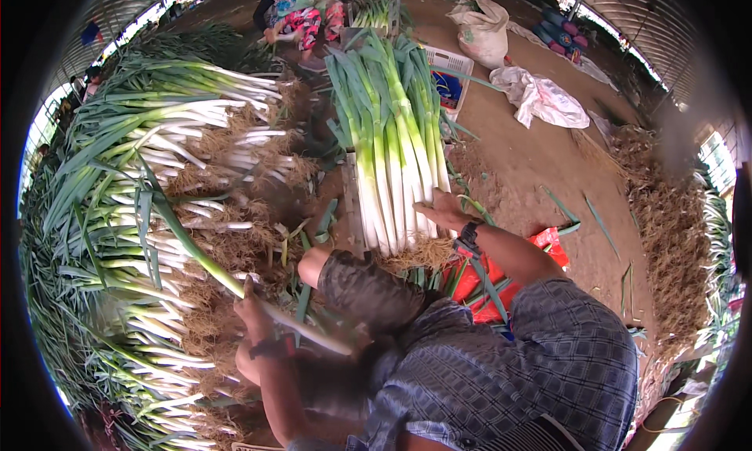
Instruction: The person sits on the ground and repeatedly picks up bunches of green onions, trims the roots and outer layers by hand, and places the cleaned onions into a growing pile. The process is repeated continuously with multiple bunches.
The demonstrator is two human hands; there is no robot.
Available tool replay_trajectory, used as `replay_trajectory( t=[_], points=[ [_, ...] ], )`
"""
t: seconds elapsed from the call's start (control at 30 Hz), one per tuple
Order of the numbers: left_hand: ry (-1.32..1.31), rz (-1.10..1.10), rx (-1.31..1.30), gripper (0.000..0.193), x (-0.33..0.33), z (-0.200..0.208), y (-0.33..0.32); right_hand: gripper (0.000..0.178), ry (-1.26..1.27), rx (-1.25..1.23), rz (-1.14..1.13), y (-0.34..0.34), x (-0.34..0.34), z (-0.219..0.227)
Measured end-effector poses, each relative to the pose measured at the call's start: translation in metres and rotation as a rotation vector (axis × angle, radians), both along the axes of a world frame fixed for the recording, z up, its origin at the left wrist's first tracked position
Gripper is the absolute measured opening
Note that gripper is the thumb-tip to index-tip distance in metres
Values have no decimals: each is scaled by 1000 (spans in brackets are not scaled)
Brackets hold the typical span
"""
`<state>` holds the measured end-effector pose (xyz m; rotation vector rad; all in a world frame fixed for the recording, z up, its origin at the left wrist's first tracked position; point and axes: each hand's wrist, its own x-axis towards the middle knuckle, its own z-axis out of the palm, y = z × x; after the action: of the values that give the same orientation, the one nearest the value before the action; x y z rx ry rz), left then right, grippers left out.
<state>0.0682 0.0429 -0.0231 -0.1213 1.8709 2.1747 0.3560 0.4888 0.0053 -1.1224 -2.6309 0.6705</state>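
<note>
My left hand (252, 316) is closed around a single leek (291, 322), gripping it along its pale shaft. Its green leaves stretch up and left over the heap, and its white end points down to the right above my lap. In front of me a neat bundle of leeks (398, 149) lies side by side, green tops away from me and roots towards me. Across the white stalks at its lower right rests my right hand (442, 210), fingers stretched out and touching them. A dark band circles each wrist.
A long heap of leeks (157, 169) with brown roots fills the left. Beyond the bundle stands a pale crate (472, 63). White sacks (479, 32) lie farther back; a person (299, 12) sits at the top. Red plastic (478, 290) lies beside my leg. Cut roots (666, 239) are piled at right.
</note>
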Motion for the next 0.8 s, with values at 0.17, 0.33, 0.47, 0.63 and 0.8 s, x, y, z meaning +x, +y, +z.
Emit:
replay_trajectory(
  t=[0.17,0.33,0.47,0.63,0.8],
  points=[
    [77,78,-2,26,17,18,21,82,-315,-12,22,9,-3,26],
    [366,132,-118,36,36,32,12,85,-62,-218,3,-12,3,11],
    [326,140,100,38,30,39,10,81,-173,-60,106,-9,9,7],
    [513,238,111,29,-17,126,6,82,-185,-32,107,-4,16,-9],
    [583,515,-457,69,-171,138,-105,59,74,-473,111,-16,-3,-4]
  ],
)
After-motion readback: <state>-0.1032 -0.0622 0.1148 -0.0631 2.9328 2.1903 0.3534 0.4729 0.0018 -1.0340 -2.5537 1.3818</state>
